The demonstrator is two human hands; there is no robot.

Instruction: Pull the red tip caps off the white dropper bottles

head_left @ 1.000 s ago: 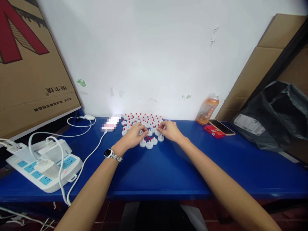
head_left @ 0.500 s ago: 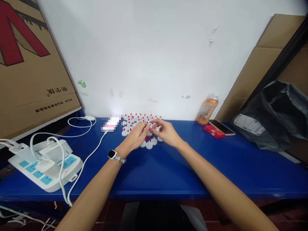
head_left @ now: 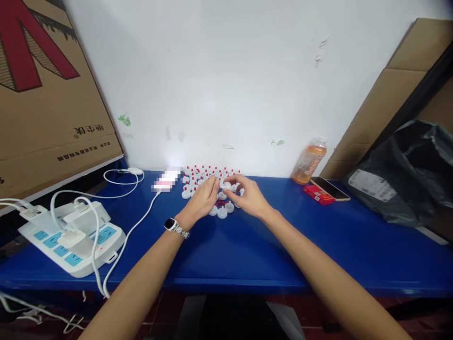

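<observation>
Many white round bottle caps with red tips (head_left: 186, 193) stand in a cluster on the blue table (head_left: 233, 250), near the wall. My left hand (head_left: 203, 197), with a watch on its wrist, is closed at the cluster's front left, thumb against the fingers; what it pinches, if anything, is hidden. Facing it, my right hand (head_left: 249, 196) curves thumb and forefinger around a white bottle cap (head_left: 226, 186). Just below the hands, several caps (head_left: 222, 213) sit at the front of the cluster. Both hands cover part of the group.
A white power strip (head_left: 81, 255) with plugs and cables lies at left, near a charging cable and a blurred-out device (head_left: 167, 180). At right are an orange drink bottle (head_left: 309, 160), a red box (head_left: 318, 194), a phone (head_left: 331, 189) and a dark plastic bag (head_left: 399, 174). Cardboard leans on both sides.
The view has shifted slightly, so everything sits a little further right. My left fingers have drawn together into a tighter pinch, and the hands are slightly further apart.
</observation>
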